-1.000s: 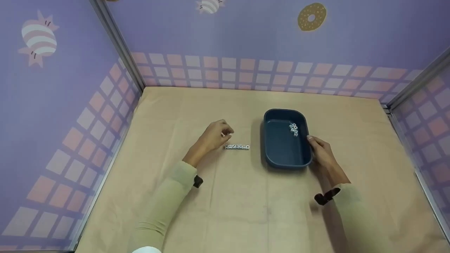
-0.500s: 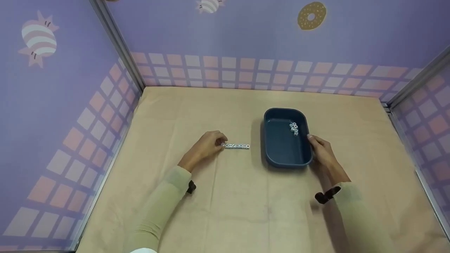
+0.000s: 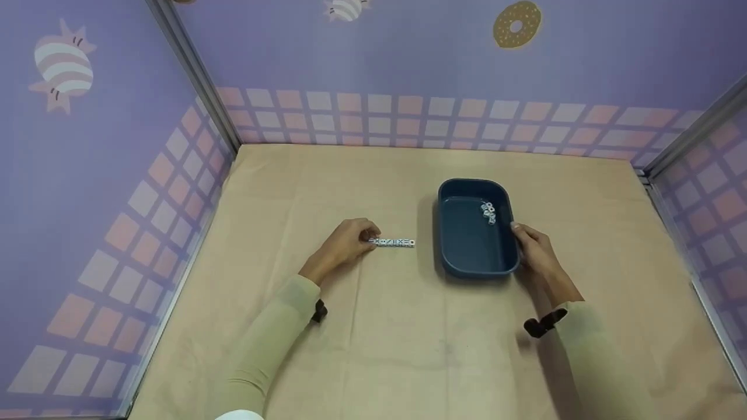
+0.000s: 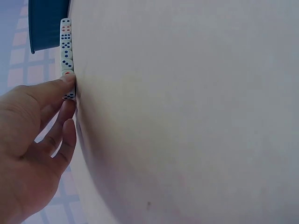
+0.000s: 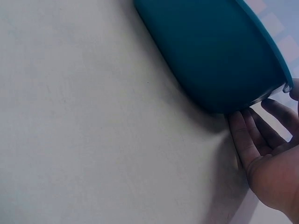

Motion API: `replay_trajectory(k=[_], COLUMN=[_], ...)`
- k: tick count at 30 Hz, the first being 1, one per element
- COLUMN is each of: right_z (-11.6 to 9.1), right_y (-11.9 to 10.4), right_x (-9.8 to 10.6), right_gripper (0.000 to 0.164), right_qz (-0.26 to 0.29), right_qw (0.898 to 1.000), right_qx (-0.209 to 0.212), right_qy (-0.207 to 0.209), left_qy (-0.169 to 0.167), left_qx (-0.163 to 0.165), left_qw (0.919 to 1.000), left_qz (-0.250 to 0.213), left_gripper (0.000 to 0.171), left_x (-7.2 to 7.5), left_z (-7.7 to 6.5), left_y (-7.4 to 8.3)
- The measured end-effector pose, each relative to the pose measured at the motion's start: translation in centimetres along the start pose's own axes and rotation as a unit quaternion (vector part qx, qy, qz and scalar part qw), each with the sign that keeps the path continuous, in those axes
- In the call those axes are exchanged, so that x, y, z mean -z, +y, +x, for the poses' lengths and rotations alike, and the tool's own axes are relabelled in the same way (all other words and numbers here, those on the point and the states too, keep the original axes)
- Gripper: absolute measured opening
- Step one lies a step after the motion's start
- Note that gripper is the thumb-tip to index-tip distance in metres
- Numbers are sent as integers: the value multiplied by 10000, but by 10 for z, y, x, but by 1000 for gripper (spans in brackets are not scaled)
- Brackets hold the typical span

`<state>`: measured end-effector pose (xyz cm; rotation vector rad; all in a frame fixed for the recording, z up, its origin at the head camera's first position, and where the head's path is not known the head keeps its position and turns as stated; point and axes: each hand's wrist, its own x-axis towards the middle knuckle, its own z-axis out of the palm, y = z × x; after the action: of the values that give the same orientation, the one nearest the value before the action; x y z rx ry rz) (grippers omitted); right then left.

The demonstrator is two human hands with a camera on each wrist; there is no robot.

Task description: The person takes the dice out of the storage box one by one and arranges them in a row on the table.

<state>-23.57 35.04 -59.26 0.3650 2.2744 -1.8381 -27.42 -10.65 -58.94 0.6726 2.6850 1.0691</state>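
Observation:
A straight row of small white dice (image 3: 397,242) with blue and red pips lies on the cloth. My left hand (image 3: 348,239) is at its left end, thumb and fingertips pinching the end die (image 4: 69,96); the thumb overlaps the dice beside it. Right of the row stands a dark blue plastic tub (image 3: 470,245), with several loose dice (image 3: 489,213) inside near its right wall. My right hand (image 3: 534,248) grips the tub's right side, thumb at the rim. In the right wrist view its fingers (image 5: 243,137) reach against the tub's outer wall, near the base.
A beige cloth (image 3: 397,350) covers the table. Purple panels (image 3: 373,58) with a pink and white checked band enclose the back and both sides, joined by metal posts (image 3: 198,76) at the corners.
My left hand has come down from above the row to its left end, then shifted slightly right. The row now extends farther left. My right hand and the tub stay in place.

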Motion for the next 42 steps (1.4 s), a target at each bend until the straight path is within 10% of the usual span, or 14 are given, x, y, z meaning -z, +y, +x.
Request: replay_trajectory(k=[10, 26, 42], right_z=[-1, 0, 0], right_y=[-2, -1, -2], right_x=[-2, -1, -2], right_gripper=[79, 74, 74], right_qz=[230, 198, 69], right_qw=[9997, 9998, 10000], right_qx=[-36, -33, 6], right_qy=[47, 37, 0], left_qy=[-118, 1126, 566], left_qx=[-121, -1109, -695], left_qw=[9998, 9866, 9957], left_qz=[107, -406, -217], left_gripper=[48, 50, 53], left_x=[-1, -59, -121], left_z=[5, 76, 127], left_y=[16, 131, 176])
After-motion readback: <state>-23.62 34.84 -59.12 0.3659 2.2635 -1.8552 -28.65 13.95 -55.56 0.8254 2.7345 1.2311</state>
